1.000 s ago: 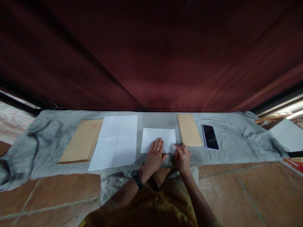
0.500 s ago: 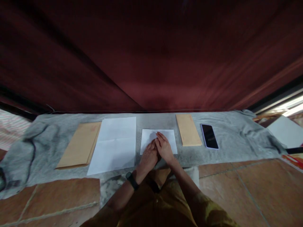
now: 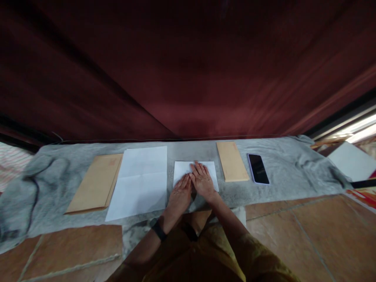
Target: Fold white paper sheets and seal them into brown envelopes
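Observation:
A folded sheet of white paper (image 3: 179, 167) lies flat on the grey cloth in front of me. On its lower left part rests my left hand (image 3: 179, 194), palm down, with the fingers stretched out. My right hand (image 3: 203, 182) lies flat on the middle and right of the same paper, fingers a little spread. The thumb side of the right hand meets the left fingertips. Much of the paper's lower edge is hidden under both hands. To its left is a stack of larger white sheets (image 3: 141, 180) with a crease across the middle.
Brown envelopes (image 3: 95, 180) are stacked at the far left. More brown envelopes (image 3: 232, 161) lie right of the folded paper, then a phone (image 3: 258, 169) with a dark screen. Grey cloth (image 3: 296, 168) covers the surface, a dark red curtain (image 3: 188, 86) hangs behind, and tiled floor (image 3: 293, 231) is in front.
My right hand has spread and flattened, its fingers now pointing up and left over the paper. The left hand has shifted slightly left and down. The view has moved a little.

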Demonstrator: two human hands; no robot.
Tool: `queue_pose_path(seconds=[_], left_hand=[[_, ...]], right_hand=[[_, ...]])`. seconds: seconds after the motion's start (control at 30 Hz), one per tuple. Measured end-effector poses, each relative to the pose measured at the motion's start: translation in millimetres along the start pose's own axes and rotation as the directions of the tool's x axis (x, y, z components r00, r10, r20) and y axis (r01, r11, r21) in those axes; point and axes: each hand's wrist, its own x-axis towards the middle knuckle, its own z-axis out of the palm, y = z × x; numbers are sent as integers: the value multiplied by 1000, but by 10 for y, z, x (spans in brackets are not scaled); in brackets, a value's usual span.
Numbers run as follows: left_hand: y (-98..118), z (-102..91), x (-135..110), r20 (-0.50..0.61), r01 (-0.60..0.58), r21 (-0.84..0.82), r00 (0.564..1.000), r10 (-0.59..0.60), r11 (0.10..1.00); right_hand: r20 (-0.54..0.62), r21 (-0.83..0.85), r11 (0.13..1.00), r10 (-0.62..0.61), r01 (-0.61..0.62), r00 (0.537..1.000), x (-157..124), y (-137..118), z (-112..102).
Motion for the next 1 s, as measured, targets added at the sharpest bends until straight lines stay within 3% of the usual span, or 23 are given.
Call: queue_pose_path(seconds=[0.13,0.37,0.57,1.0], left_hand=[[-34,43,23,-32,66,31,997,-65,997],[31,143,292,-95,45,-63,994,-51,997],[37,169,505,-68,77,-61,994,-81,995],[-67,219,466,-38,138,15,990,-138,990]], right_hand=[[14,-71,997,-17,18,1000,-31,75,-7],[80,-136,989,-42,53,996,-56,114,-21],[114,-185,980,-49,70,992,-64,138,4],[44,-89,995,-39,43,998,-119,218,-54]])
